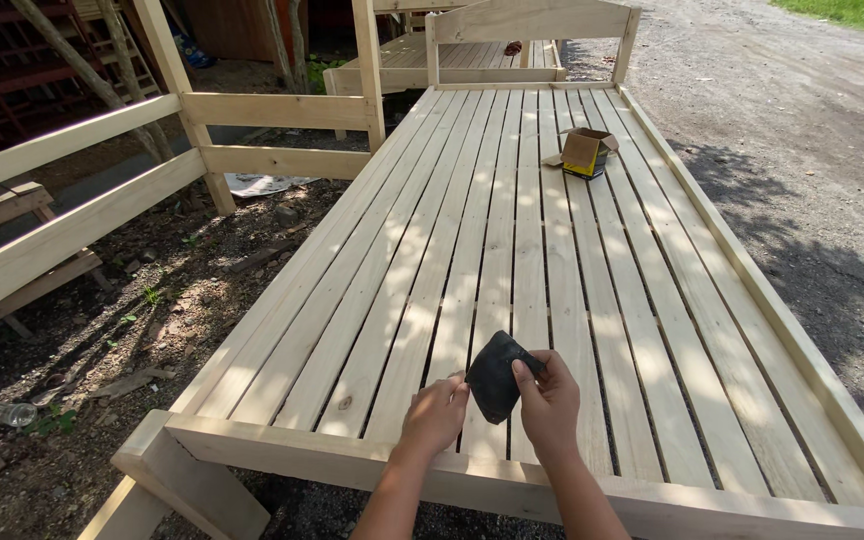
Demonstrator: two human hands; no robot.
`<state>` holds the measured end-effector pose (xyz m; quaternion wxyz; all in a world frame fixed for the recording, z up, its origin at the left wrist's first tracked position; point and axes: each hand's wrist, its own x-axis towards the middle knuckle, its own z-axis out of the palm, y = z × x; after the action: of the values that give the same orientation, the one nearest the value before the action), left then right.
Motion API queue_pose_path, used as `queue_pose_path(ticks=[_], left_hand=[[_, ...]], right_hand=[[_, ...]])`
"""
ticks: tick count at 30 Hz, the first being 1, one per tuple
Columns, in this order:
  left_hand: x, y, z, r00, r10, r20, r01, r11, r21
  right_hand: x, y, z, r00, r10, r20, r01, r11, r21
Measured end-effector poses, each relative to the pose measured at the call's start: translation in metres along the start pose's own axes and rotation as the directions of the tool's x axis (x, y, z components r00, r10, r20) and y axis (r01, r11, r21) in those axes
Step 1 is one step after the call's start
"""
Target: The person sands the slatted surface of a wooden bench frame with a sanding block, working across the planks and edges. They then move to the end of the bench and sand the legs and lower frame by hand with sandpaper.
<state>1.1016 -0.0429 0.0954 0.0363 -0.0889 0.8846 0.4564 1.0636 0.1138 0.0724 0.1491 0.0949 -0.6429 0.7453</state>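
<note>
**Dark sanding sheet held over a bare slatted bed frame**

A dark, crumpled abrasive sheet (pixel 497 375) is gripped by the right hand (pixel 550 402) at its lower edge and steadied by the left hand (pixel 434 415), just above the near slats. The wooden bed frame (pixel 492 230) is seen assembled, pale and unfinished; judging by this, surfacing appears barely begun. A small open cardboard box (pixel 586 152) sits far up the slats.

Both forearms extended forward, close together and bare. Left hand (pixel 434 415) knuckles up, fingers curled loosely. Right hand (pixel 550 400) slightly higher, thumb and fingers pinched shut, wrist straight.
</note>
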Motion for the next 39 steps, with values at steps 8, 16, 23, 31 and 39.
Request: queue_pose_path(ticks=[8,16,23,31,39], left_hand=[[-0.046,-0.084,-0.072,0.999,-0.026,-0.046,-0.01,0.765,-0.643],[-0.1,-0.13,-0.103,0.134,-0.255,-0.958,0.155,0.96,-0.234],[-0.044,-0.109,-0.01,0.306,-0.349,-0.886,-0.124,0.908,-0.401],[-0.033,-0.111,-0.083,0.238,-0.432,-0.87,-0.307,0.816,-0.489],[-0.036,-0.109,-0.064,0.312,-0.342,-0.886,-0.392,0.803,-0.448]], right_hand=[[-0.035,-0.024,0.1,0.688,0.227,0.69,-0.292,0.956,-0.024],[-0.059,-0.02,0.159,0.695,0.124,0.708,0.437,0.709,-0.553],[-0.063,0.005,0.154,0.725,0.04,0.687,0.5,0.656,-0.566],[-0.056,0.003,0.158,0.697,0.112,0.708,0.462,0.685,-0.563],[-0.041,0.018,0.185,0.612,0.269,0.744,0.562,0.515,-0.648]])
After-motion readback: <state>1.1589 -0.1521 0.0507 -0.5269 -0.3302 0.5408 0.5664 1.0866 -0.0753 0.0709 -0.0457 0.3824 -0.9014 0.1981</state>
